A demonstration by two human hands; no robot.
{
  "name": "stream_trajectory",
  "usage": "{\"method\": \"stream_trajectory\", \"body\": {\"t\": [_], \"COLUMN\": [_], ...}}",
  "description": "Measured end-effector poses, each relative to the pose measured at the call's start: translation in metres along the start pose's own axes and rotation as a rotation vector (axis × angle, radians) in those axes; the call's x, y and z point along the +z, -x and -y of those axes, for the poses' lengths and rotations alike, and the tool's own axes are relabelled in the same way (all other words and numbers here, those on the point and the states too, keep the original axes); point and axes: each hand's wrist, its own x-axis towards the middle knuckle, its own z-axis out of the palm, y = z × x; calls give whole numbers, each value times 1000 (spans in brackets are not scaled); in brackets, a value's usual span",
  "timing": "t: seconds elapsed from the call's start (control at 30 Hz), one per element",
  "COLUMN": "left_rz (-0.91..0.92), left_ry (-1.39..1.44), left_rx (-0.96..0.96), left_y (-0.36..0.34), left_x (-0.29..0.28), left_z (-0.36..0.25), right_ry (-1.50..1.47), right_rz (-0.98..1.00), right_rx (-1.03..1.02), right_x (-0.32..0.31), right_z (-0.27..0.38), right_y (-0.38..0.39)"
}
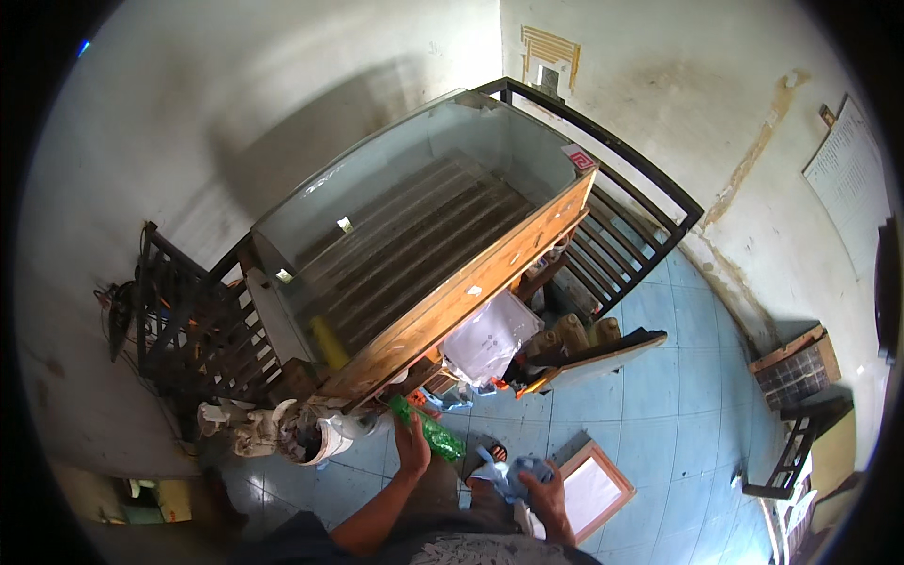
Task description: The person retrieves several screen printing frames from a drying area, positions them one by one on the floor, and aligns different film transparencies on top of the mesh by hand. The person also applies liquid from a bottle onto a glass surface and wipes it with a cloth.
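My left hand [412,450] is wrapped around a green see-through bottle [439,437], which is tilted, its one end up by the wooden cabinet edge. To its right, my right hand [548,492] grips a crumpled light-blue cloth [507,478] that hangs from the fingers toward the bottle. Bottle and cloth are a short way apart. Below them a sandalled foot [486,456] shows on the floor. The fingertips behind the bottle and inside the cloth's folds are partly hidden.
A large glass-walled case [414,217] with a wooden front rail [471,287] stands ahead on a dark slatted frame [650,179]. Buckets [334,441] crowd its left corner. White packaging [490,339] and wooden pieces [570,334] sit below. A brown-framed board [617,478] lies on blue floor tiles [659,405].
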Motion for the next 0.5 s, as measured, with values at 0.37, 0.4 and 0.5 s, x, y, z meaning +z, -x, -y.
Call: {"method": "stream_trajectory", "body": {"t": [0.37, 0.4, 0.5], "left_rz": [463, 509, 492], "left_ry": [-1135, -1239, -1638], "left_rx": [30, -4, 355], "left_y": [-205, -229, -285], "left_x": [58, 64, 73], "left_z": [-248, -259, -265], "right_ry": [24, 73, 66], "right_rz": [465, 463, 483], "right_rx": [-95, -103, -55], "right_x": [-3, -1, 6], "right_z": [148, 161, 181], "right_y": [-51, -51, -60]}}
